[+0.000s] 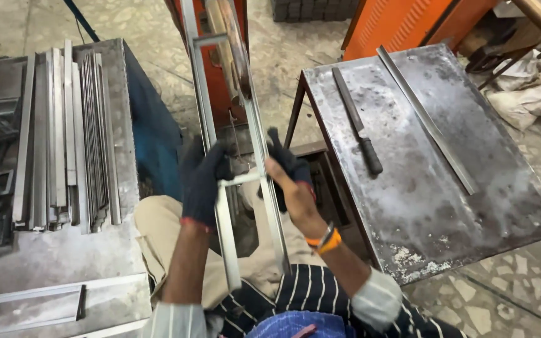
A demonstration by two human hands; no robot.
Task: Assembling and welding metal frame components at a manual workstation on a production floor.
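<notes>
At twelve o'clock the frame (233, 125) runs off the top edge; gloved hands (205, 181) hide its joints. At three o'clock the table (446, 188) is cut off.

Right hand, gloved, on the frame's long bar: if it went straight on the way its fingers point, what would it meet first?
The right hand points up and left, so it would probably first meet the metal frame it already holds, then the orange upright behind. Depth is unclear.

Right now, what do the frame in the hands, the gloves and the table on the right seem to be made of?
Frame: probably steel or aluminium strip, bare grey with a dull shine. Gloves on the left hand and right hand: dark knitted fabric, judging by the soft matte surface and red cuff edge. Table: likely steel plate, grey, stained, with white scorched-looking patches.
</notes>
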